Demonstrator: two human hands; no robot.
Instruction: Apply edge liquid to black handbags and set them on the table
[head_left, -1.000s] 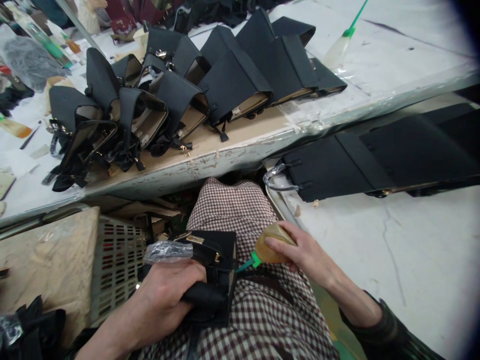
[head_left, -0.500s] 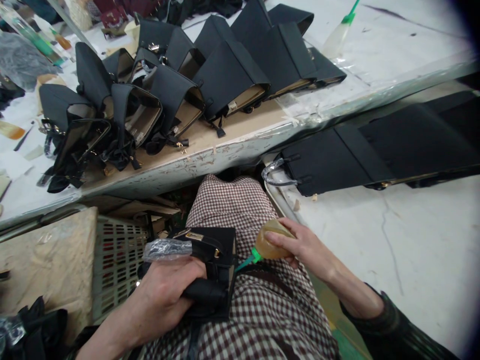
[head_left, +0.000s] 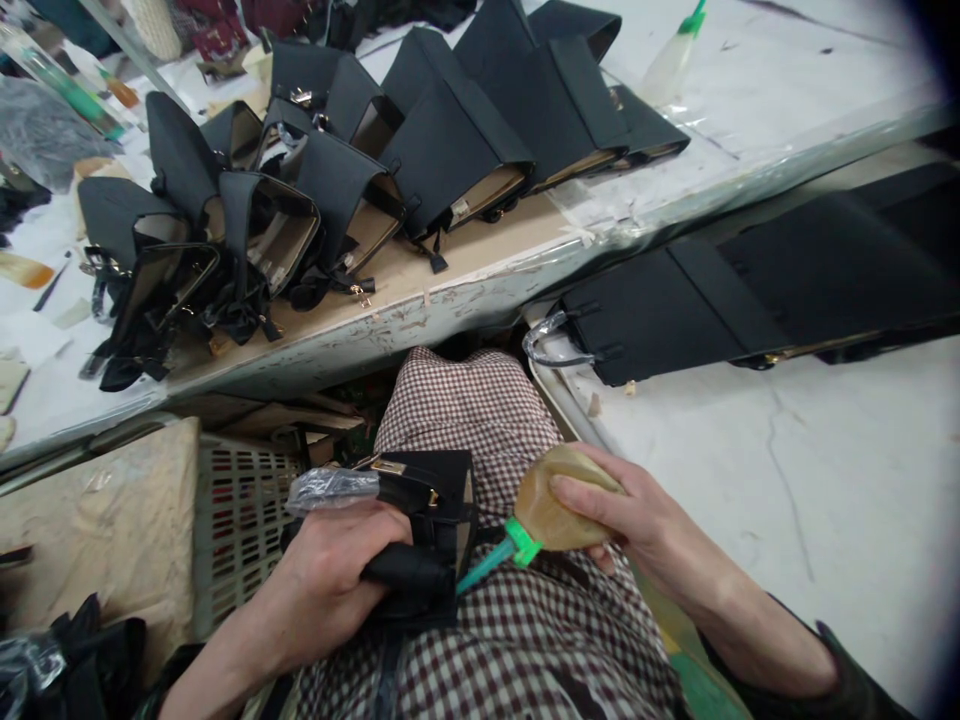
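On my lap, over a checked apron (head_left: 480,400), rests a small black handbag (head_left: 442,480) with gold fittings and a clear plastic wrap (head_left: 334,487) around its handle. My left hand (head_left: 337,565) grips the bag, fingers closed around its black part. My right hand (head_left: 637,510) holds a soft glue bottle (head_left: 562,495) of amber liquid, tilted down to the left. Its green nozzle (head_left: 491,562) points at the bag's right edge, with the tip at or against that edge; exact contact is hard to make out.
Several black handbags (head_left: 450,150) stand in rows on the bench ahead. Larger black bag pieces (head_left: 675,290) lie on the white surface to my right. A plastic crate (head_left: 244,520) stands at my left, and another glue bottle (head_left: 675,60) is on the bench at the back right.
My right hand has come closer with the glue bottle, and the nozzle tip has shifted down and left along the bag's edge. My left hand still holds the bag.
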